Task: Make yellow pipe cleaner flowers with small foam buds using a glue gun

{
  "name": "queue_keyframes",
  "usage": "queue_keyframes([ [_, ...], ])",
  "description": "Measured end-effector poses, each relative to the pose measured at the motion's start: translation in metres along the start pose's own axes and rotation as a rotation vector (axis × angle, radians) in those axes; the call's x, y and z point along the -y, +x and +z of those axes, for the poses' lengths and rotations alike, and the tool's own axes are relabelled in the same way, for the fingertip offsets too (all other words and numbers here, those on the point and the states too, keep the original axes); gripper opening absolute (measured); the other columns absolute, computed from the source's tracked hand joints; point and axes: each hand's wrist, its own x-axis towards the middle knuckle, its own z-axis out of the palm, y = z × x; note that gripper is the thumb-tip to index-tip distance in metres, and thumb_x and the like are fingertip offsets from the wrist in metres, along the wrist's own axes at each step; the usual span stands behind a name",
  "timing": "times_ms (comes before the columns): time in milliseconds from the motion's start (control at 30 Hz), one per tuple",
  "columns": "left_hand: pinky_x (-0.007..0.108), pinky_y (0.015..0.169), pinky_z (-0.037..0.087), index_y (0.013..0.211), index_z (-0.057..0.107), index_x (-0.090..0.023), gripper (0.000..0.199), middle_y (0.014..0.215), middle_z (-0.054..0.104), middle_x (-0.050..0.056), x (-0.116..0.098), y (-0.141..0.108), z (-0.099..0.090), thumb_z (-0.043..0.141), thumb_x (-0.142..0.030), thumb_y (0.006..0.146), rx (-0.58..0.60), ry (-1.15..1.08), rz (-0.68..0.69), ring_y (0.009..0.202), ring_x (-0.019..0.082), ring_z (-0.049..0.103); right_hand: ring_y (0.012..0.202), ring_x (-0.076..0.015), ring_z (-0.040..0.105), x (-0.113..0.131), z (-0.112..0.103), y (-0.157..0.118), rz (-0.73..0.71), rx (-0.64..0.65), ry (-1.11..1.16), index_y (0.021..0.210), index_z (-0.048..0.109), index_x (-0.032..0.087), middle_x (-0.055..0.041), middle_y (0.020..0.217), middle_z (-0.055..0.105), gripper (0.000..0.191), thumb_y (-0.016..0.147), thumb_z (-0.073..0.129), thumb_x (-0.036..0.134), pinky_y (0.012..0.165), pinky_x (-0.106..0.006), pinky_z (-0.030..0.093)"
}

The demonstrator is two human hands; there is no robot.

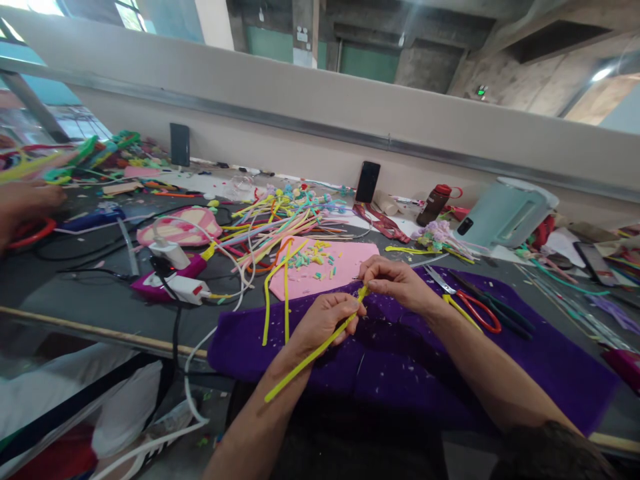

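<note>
A fuzzy yellow pipe cleaner runs down and left from between my hands, passing over my left forearm. My left hand is closed round it near its upper part. With a pinch, my right hand holds its top end, where the yellow looks bunched; the fingers hide the detail. Both hands are over a purple cloth. Just beyond them lies a pink sheet with short yellow and green bits. Two bent yellow pipe cleaners hang from the sheet's left side onto the cloth.
Scissors with red and yellow handles and dark pliers lie right of my hands. Behind are a pipe cleaner heap, a phone, a bottle and a kettle. Power strips with cables lie left, near another person's hand.
</note>
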Motion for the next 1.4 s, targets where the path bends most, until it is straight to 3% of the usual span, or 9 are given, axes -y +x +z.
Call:
queue_keyframes([
  [1000, 0.015, 0.028, 0.014, 0.074, 0.057, -0.012, 0.021, 0.045, 0.051, -0.004, 0.002, 0.0, -0.006, 0.051, -0.032, 0.076, 0.011, -0.101, 0.005, 0.025, 0.001, 0.031, 0.079, -0.0157, 0.052, -0.003, 0.003, -0.001, -0.05, -0.069, 0.002, 0.073, 0.063, 0.017, -0.004, 0.081, 0.056, 0.012, 0.074, 0.061, 0.029, 0.075, -0.032, 0.041],
  [1133, 0.015, 0.03, 0.018, 0.074, 0.058, -0.012, 0.022, 0.047, 0.052, -0.004, 0.001, -0.001, -0.003, 0.054, -0.033, 0.075, -0.052, -0.1, 0.073, 0.028, 0.001, 0.034, 0.075, -0.014, 0.055, -0.006, 0.002, -0.002, -0.004, -0.24, 0.069, 0.087, 0.065, 0.018, -0.0047, 0.088, 0.06, 0.016, 0.076, 0.058, 0.028, 0.067, -0.028, 0.042],
  [1267, 0.016, 0.041, 0.034, 0.077, 0.061, -0.013, 0.021, 0.056, 0.057, -0.001, 0.001, -0.001, 0.001, 0.059, -0.034, 0.072, -0.18, -0.107, 0.15, 0.041, 0.005, 0.047, 0.057, -0.0087, 0.053, -0.011, 0.007, 0.0, 0.128, -0.447, 0.278, 0.09, 0.061, 0.019, -0.0023, 0.08, 0.061, 0.018, 0.075, 0.058, 0.029, 0.046, -0.02, 0.037],
  [1400, 0.02, 0.056, 0.041, 0.078, 0.062, -0.014, 0.022, 0.065, 0.06, 0.001, 0.003, -0.001, 0.004, 0.063, -0.034, 0.069, -0.357, -0.005, 0.263, 0.057, 0.009, 0.053, 0.048, -0.0076, 0.049, -0.006, 0.022, -0.002, 0.195, -0.404, 0.332, 0.078, 0.059, 0.015, -0.0007, 0.065, 0.059, 0.017, 0.07, 0.064, 0.03, 0.04, -0.018, 0.033],
])
